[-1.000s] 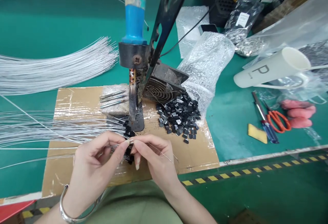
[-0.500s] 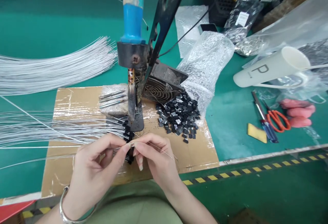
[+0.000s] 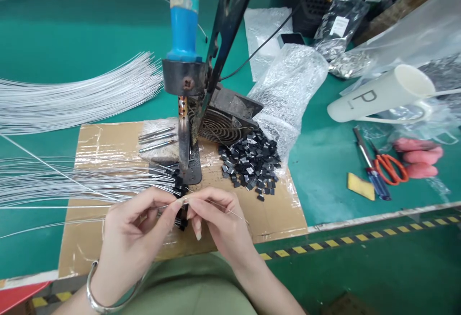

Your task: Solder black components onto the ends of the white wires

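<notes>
One left hand (image 3: 129, 233), one right hand (image 3: 227, 223), angled inward, fingertips nearly meeting, grips pinched on thin wire (image 3: 186, 200)

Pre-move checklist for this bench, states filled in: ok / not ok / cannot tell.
1. Left hand pinched on thin wire: ok.
2. Right hand pinched close beside it: ok.
3. Wire end placement: cannot tell, too small and partly covered.
4. Soldering iron upright in black bracket: ok.
5. Iron tip hot: cannot tell.
6. Scissors and screwdriver off the cardboard: ok.
</notes>
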Demonstrator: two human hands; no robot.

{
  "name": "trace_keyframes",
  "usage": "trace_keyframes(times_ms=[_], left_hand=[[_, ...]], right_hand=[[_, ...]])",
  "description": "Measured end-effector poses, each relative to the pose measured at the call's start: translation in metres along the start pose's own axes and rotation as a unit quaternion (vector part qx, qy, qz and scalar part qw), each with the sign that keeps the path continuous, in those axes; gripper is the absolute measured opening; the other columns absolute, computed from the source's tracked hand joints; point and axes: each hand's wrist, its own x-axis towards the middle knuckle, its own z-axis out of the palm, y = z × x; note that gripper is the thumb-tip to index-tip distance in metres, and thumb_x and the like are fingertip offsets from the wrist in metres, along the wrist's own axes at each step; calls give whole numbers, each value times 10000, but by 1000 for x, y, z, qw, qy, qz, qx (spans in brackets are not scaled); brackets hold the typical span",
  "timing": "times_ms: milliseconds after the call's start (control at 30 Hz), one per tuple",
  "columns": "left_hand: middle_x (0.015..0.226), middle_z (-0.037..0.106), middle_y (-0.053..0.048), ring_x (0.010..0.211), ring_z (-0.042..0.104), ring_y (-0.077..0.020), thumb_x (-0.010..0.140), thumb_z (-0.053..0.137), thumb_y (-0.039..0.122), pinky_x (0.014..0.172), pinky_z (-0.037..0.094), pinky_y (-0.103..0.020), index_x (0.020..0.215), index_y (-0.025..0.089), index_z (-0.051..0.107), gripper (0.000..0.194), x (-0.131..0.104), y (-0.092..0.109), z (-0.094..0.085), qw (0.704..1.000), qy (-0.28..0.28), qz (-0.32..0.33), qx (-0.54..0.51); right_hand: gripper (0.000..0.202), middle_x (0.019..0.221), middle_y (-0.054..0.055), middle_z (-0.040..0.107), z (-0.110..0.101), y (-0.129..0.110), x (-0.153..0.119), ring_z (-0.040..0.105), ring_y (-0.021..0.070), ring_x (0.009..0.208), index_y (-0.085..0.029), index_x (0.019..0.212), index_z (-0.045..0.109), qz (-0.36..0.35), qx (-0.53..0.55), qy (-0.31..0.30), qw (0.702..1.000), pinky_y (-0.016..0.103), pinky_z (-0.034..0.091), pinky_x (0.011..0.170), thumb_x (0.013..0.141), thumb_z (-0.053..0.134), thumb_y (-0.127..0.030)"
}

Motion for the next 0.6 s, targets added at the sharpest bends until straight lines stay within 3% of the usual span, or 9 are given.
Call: trace_keyframes(times_ms=[300, 600], left_hand=[[704, 737, 19, 580, 595, -107, 932, 754, 286, 509, 423, -209, 833, 226, 775, 117, -1, 2, 10, 994, 89, 55, 26], [713, 752, 11, 579, 617, -106, 941, 756, 279, 510, 445, -194, 847, 225, 780, 111, -2, 1, 7, 994, 82, 72, 24]], right_hand=[[173, 639, -12, 733, 5, 8, 1, 564, 60, 433, -213, 775, 869, -23, 41, 18, 999, 168, 508, 435, 800, 929, -373], [156, 650, -14, 741, 4, 9, 1, 602, 52, 431, -208, 787, 870, -37, 46, -3, 998, 142, 517, 437, 825, 929, -348]])
